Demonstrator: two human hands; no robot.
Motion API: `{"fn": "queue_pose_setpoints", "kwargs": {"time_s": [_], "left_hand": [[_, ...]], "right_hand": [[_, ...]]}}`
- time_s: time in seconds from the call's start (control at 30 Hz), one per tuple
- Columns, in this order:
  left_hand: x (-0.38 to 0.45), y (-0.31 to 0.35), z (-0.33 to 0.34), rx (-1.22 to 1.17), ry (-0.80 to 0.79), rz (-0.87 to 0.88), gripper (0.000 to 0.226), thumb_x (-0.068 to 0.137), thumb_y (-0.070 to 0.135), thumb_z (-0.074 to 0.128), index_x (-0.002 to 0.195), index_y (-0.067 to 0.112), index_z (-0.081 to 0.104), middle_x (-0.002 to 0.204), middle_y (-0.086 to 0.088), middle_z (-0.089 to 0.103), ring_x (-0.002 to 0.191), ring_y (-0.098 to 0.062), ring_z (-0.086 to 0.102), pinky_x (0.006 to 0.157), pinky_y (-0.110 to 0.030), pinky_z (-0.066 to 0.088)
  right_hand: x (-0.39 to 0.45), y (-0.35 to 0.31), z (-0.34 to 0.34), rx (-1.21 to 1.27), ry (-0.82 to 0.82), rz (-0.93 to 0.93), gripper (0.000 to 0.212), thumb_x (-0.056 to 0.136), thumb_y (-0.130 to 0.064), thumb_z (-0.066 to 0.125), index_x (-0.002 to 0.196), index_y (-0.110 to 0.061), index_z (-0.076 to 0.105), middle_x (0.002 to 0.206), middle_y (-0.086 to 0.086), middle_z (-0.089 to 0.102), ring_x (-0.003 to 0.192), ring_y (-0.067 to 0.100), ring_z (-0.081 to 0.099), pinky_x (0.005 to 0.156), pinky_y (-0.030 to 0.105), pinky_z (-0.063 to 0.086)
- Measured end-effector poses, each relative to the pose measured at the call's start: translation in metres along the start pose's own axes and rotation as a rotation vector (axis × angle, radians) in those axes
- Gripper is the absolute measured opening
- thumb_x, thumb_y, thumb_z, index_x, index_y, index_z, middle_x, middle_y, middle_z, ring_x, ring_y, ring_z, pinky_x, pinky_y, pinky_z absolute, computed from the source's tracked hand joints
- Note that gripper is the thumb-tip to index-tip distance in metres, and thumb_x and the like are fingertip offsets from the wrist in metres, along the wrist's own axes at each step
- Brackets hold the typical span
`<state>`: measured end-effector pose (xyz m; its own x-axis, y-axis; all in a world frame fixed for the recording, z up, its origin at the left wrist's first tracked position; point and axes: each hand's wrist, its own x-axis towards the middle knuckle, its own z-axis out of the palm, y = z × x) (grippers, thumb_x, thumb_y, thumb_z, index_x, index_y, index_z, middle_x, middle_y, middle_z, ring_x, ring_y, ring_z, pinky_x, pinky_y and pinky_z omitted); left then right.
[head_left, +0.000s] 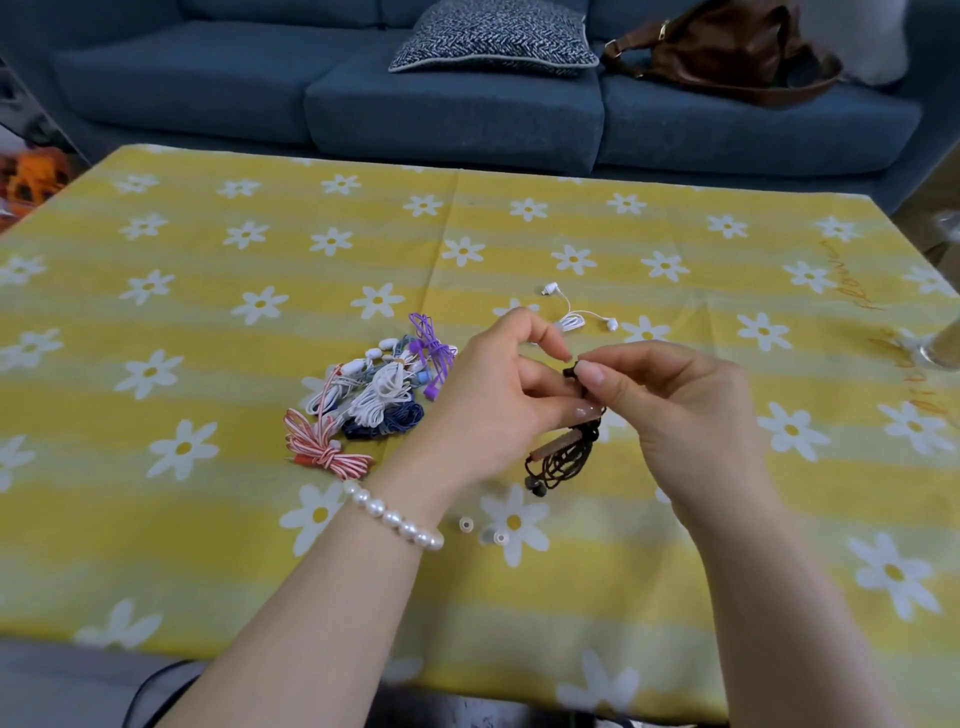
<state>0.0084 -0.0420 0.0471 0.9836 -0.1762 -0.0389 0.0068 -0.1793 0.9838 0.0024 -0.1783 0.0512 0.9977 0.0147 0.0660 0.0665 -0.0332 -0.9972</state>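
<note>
Above the middle of the table, my left hand (498, 400) and my right hand (670, 400) meet over a black earphone set (563, 460). My left hand holds its bundled cord, which hangs in loops with a pinkish remote piece. My right hand pinches the black earbud end at the top, against my left fingertips. A pile of bundled earphones (374, 400) in white, blue, purple and red-and-white stripes lies to the left of my left hand. A loose white earphone set (571, 317) lies just beyond my hands. Small white ear tips (483, 530) lie below my left wrist.
The table wears a yellow cloth with white daisies (208, 312). A blue sofa (447, 104) stands behind it with a patterned cushion (493, 36) and a brown bag (727, 52). A clear glass object (940, 348) stands at the right edge.
</note>
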Motion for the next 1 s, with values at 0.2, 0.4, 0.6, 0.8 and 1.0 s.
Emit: {"fn": "queue_pose_setpoints", "kwargs": {"time_s": [0.2, 0.4, 0.6, 0.8, 1.0], "left_hand": [[0.009, -0.022, -0.023, 0.322, 0.062, -0.077, 0.031, 0.069, 0.001, 0.076, 0.072, 0.02, 0.053, 0.076, 0.004, 0.064, 0.063, -0.013, 0.058, 0.067, -0.028, 0.048], [0.006, -0.052, -0.032, 1.006, -0.109, -0.343, 0.021, 0.077, 0.001, 0.065, 0.07, 0.02, 0.06, 0.089, -0.002, 0.066, 0.086, -0.022, 0.061, 0.07, -0.028, 0.048], [0.002, -0.064, -0.033, 1.118, -0.225, -0.453, 0.016, 0.074, 0.009, 0.074, 0.09, 0.011, 0.068, 0.093, -0.005, 0.069, 0.088, -0.022, 0.064, 0.074, -0.033, 0.051], [0.003, -0.066, -0.029, 1.139, -0.226, -0.461, 0.018, 0.079, 0.004, 0.066, 0.096, 0.007, 0.068, 0.1, -0.01, 0.068, 0.092, -0.023, 0.064, 0.074, -0.03, 0.051], [0.005, -0.044, -0.028, 0.74, -0.092, -0.304, 0.011, 0.079, 0.007, 0.061, 0.077, 0.017, 0.066, 0.077, 0.002, 0.062, 0.076, -0.018, 0.061, 0.065, -0.027, 0.049]], "right_hand": [[0.003, -0.001, -0.003, 0.051, 0.106, -0.007, 0.014, 0.08, -0.003, 0.066, 0.075, -0.016, 0.068, 0.061, -0.008, 0.069, 0.062, 0.003, 0.065, 0.061, 0.009, 0.046], [-0.001, -0.001, -0.01, 0.021, 0.16, 0.016, 0.013, 0.081, -0.003, 0.065, 0.076, -0.014, 0.068, 0.057, -0.009, 0.068, 0.06, 0.001, 0.062, 0.061, 0.008, 0.046], [-0.004, 0.0, -0.014, -0.019, 0.172, 0.053, 0.009, 0.081, -0.006, 0.065, 0.079, -0.013, 0.069, 0.059, -0.009, 0.068, 0.061, -0.002, 0.063, 0.06, 0.005, 0.044], [-0.004, 0.001, -0.015, -0.038, 0.168, 0.07, 0.009, 0.081, -0.007, 0.067, 0.077, -0.014, 0.069, 0.063, -0.004, 0.068, 0.06, 0.001, 0.062, 0.061, 0.006, 0.046], [-0.001, 0.002, -0.016, -0.04, 0.163, 0.084, 0.01, 0.081, -0.006, 0.066, 0.076, -0.014, 0.069, 0.064, -0.004, 0.069, 0.06, 0.0, 0.062, 0.059, 0.006, 0.045]]}}
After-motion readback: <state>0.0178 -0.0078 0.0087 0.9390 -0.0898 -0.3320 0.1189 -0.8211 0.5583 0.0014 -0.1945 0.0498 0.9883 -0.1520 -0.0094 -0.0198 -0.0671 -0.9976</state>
